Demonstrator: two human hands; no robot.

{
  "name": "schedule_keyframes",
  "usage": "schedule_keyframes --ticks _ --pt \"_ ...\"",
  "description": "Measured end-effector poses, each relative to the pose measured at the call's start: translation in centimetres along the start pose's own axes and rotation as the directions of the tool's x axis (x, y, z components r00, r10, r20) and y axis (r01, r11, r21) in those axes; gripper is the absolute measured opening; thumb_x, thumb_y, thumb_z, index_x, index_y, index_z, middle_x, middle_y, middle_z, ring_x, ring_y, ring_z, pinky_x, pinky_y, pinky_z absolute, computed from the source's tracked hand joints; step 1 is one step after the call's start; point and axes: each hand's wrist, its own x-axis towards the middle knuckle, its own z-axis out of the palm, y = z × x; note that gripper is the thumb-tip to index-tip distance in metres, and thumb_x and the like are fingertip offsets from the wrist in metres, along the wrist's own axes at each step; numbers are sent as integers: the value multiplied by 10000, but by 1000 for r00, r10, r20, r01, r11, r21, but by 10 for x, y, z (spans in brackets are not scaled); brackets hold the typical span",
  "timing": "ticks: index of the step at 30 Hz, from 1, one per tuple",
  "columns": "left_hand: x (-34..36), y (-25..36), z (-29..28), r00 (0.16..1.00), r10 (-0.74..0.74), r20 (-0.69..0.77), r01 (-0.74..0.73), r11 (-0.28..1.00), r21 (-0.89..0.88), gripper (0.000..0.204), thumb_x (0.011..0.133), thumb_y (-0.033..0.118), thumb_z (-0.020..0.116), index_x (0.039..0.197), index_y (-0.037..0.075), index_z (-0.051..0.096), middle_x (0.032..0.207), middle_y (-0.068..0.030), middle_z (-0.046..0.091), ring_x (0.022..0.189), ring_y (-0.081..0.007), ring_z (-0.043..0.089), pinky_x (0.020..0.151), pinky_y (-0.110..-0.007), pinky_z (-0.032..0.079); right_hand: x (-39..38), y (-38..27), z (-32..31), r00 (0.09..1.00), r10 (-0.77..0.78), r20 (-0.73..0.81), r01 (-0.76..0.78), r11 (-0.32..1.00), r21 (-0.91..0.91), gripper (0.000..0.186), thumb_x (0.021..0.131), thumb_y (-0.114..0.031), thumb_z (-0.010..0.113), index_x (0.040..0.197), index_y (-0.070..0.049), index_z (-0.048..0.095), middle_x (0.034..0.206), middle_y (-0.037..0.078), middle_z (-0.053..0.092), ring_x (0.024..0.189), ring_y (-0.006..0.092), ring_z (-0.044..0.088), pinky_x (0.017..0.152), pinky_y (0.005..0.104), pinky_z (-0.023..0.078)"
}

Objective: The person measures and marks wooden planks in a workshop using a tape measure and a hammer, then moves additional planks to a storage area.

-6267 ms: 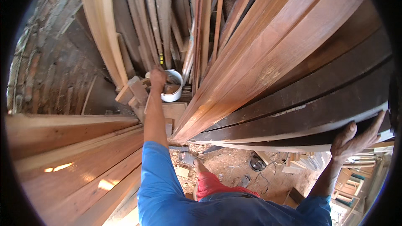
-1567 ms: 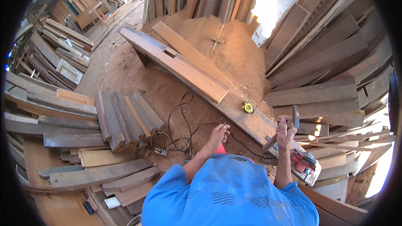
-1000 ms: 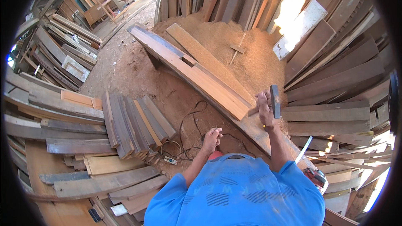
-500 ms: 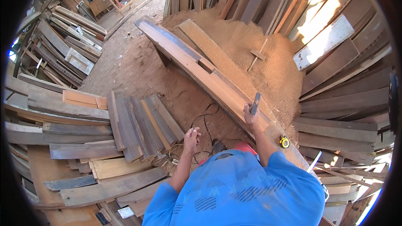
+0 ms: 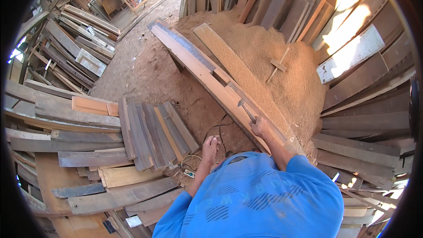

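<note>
My right hand (image 5: 261, 128) is wrapped round the handle of a hammer (image 5: 250, 113), whose small grey head points away from me over a long wooden beam (image 5: 197, 72). The beam runs diagonally from far left to near right, and a dark rectangular slot (image 5: 218, 78) is cut into its top. My left hand (image 5: 210, 146) is closed in front of my body, left of the beam and apart from it. Its fingers are curled in; whatever they may hold is too small to make out.
A sawdust-covered plank (image 5: 238, 61) lies along the beam's right side. Beyond it is a sawdust heap (image 5: 291, 86) with a wooden cross-shaped piece (image 5: 278, 65). Short boards (image 5: 152, 136) lie stacked at left. Cables (image 5: 221, 136) trail on the ground. Boards (image 5: 352, 117) line the right.
The hammer has swung from upright to leaning forward and left, its head now over the beam. My right hand has moved slightly nearer. The yellow tape measure is no longer visible.
</note>
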Motion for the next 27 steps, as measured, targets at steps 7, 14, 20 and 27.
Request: schedule_keyframes --ticks 7,14,20,27 --pt "32 13 33 998 37 52 -34 998 -61 232 1043 194 509 1153 56 658 836 -4 632 581 -37 483 513 -195 387 2 52 -20 987 45 155 -27 993 -116 358 855 -357 709 957 -13 697 1000 275 692 975 419 672 834 497 518" --pt "77 11 14 997 -21 77 16 998 68 256 1035 177 507 1188 40 660 841 -10 639 608 -41 504 538 -197 404 22 45 1 991 43 125 -26 991 -134 374 832 -364 733 930 -5 692 908 258 689 900 410 674 792 497 525" --pt "167 49 -23 988 -20 153 11 998 60 286 1030 182 505 1226 38 657 831 -4 637 626 -49 513 569 -199 426 81 -31 18 980 95 173 -57 975 -214 412 849 -438 722 958 -41 700 968 243 700 964 408 676 830 507 515" --pt "271 124 -98 972 103 211 -152 961 230 282 1031 191 514 1237 67 660 818 21 627 640 -42 481 592 -218 421 122 -86 40 988 157 15 -145 941 -307 424 838 -448 740 998 -55 729 973 226 718 974 400 683 834 496 526"
